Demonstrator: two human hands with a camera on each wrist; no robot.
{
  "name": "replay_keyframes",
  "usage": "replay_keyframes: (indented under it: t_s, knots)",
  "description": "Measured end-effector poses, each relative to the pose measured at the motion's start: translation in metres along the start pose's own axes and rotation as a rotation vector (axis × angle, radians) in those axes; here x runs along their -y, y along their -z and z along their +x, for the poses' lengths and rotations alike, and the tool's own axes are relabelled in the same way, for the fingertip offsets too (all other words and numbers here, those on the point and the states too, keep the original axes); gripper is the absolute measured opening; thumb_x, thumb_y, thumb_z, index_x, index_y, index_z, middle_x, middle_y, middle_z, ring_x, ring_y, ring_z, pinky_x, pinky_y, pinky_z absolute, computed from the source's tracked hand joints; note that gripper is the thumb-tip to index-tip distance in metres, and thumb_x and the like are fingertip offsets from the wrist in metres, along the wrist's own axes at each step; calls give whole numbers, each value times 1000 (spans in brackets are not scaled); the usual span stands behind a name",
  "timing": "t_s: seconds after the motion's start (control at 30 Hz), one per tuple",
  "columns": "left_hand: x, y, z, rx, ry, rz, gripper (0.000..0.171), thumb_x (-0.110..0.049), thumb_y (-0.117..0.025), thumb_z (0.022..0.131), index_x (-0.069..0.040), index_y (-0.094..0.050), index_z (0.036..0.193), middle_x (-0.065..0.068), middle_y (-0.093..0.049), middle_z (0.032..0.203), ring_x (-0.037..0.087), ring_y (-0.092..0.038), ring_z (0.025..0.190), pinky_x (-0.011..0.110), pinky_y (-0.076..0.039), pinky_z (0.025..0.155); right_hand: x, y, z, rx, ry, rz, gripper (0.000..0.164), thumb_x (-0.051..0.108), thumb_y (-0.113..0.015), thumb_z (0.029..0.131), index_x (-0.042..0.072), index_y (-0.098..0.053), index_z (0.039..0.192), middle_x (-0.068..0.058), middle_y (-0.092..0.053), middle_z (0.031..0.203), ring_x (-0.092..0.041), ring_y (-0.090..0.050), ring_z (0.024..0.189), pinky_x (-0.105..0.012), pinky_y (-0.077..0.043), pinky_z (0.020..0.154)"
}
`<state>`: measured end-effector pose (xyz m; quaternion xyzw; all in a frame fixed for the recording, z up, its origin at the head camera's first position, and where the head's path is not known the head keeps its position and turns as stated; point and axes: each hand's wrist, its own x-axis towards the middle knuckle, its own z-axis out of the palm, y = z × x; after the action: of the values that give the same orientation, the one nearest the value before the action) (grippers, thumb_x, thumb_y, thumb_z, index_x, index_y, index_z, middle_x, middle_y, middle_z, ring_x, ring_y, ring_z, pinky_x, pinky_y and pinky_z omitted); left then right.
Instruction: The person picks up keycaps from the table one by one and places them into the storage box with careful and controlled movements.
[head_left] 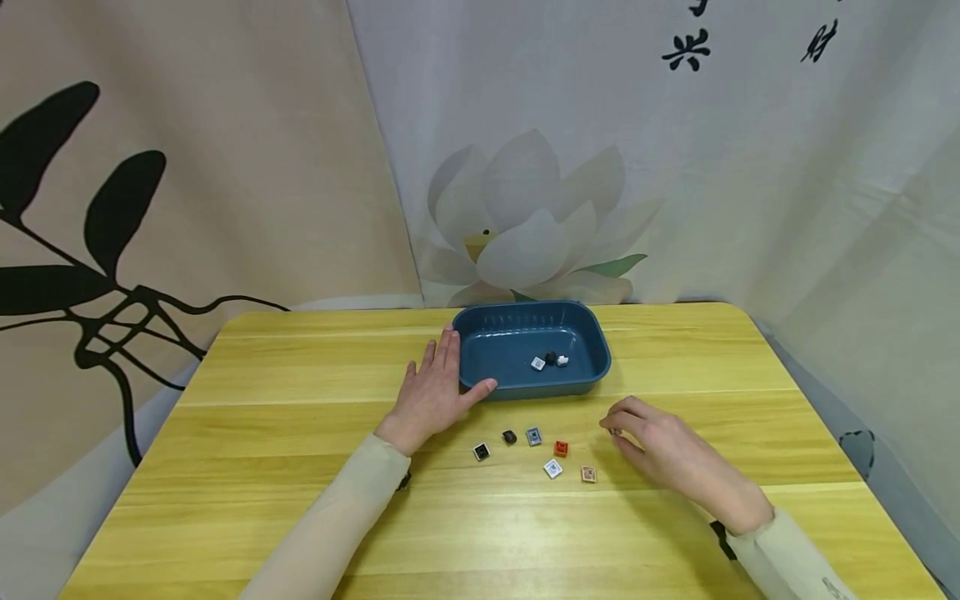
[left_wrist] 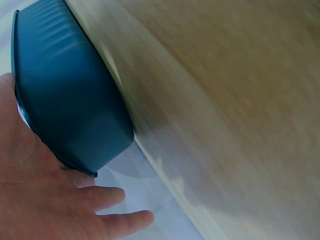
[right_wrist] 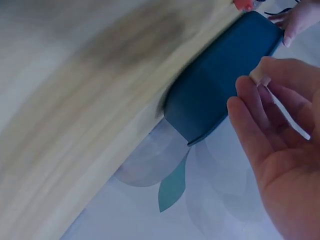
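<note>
My left hand (head_left: 435,392) rests with straight, spread fingers against the left side of a blue plastic tray (head_left: 495,354), thumb at its front rim. In the left wrist view the palm lies along the rim of the tray (left_wrist: 70,90). Right of the tray's front corner, my right hand (head_left: 663,446) pinches a small pale keycap-like piece (right_wrist: 260,77) between thumb and fingertips, held over the table. Nearest to that hand on the wood lie a tan square piece (head_left: 588,474), a red piece (head_left: 561,448) and a white square piece (head_left: 552,468).
Farther left on the table (head_left: 262,467) are a blue-grey piece (head_left: 533,436), a black piece (head_left: 510,437) and a dark square piece with a pale edge (head_left: 482,452). Inside the tray sit two white pieces (head_left: 538,364) and a black one (head_left: 551,357). A printed curtain (head_left: 300,167) hangs behind.
</note>
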<state>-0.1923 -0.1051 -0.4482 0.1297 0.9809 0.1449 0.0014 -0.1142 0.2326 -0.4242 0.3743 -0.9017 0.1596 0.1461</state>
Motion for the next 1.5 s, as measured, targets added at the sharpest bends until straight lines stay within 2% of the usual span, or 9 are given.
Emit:
replay_keyframes:
  t_s: [0.23, 0.47, 0.57, 0.7, 1.07, 1.5]
  knots:
    - [1, 0, 0, 8, 9, -7, 111, -86, -25, 81, -7, -4, 156, 7, 3, 162, 38, -14, 144, 64, -21, 107, 4, 5, 17, -16, -15, -8, 23, 1, -77, 79, 10, -71, 99, 2, -62, 100, -9, -62, 85, -27, -54, 68]
    - [1, -1, 1, 14, 14, -6, 111, -86, -26, 81, -8, -3, 156, 6, 5, 162, 37, -12, 145, 64, -20, 108, 10, 7, 33, -10, -76, 4, 22, 5, -76, 83, 12, -71, 103, 4, -61, 103, -8, -60, 88, -27, -54, 74]
    - [1, -2, 1, 8, 10, -1, 110, -86, -26, 81, -7, -4, 156, 6, 4, 162, 37, -13, 145, 64, -21, 107, 11, 6, 39, -32, -68, 8, 23, 5, -76, 82, 12, -71, 103, 3, -61, 103, -10, -60, 89, -27, -54, 74]
    - [1, -2, 1, -6, 1, 2, 110, -86, -26, 81, -7, -6, 156, 7, 3, 162, 38, -15, 144, 64, -22, 107, 10, 4, 45, -63, -56, 23, 23, 4, -76, 82, 11, -70, 104, 2, -61, 102, -11, -61, 88, -27, -54, 72]
    - [1, -2, 1, -1, 5, 9, 110, -86, -25, 81, -7, -6, 156, 7, 1, 162, 37, -14, 145, 64, -22, 107, 1, 1, 69, -126, -111, 54, 21, 8, -75, 85, 9, -72, 105, 0, -61, 103, -11, -60, 77, -25, -50, 62]
    - [1, -1, 1, 5, 10, 6, 110, -85, -26, 82, -8, -4, 156, 6, 4, 162, 37, -14, 145, 64, -21, 107, -11, -17, 95, -72, -219, 62, 22, 20, -69, 91, 8, -72, 110, -1, -61, 102, -16, -60, 84, -31, -51, 70]
